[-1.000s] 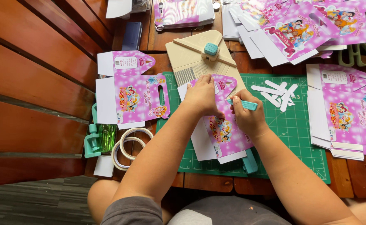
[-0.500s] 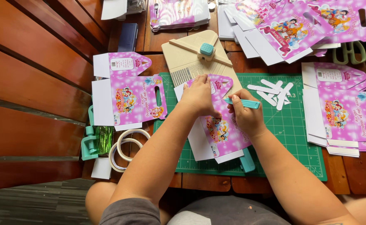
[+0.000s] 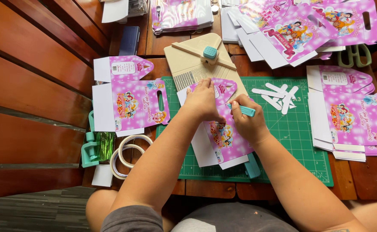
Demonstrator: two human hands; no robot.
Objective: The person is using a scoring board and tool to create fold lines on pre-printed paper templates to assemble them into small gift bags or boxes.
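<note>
— What packaging is seen?
— Flat pink boxes (image 3: 130, 101) printed with cartoon figures are laid at the left, one (image 3: 222, 129) on the green mat, stacks (image 3: 347, 114) at the right and more (image 3: 300, 25) along the top.
</note>
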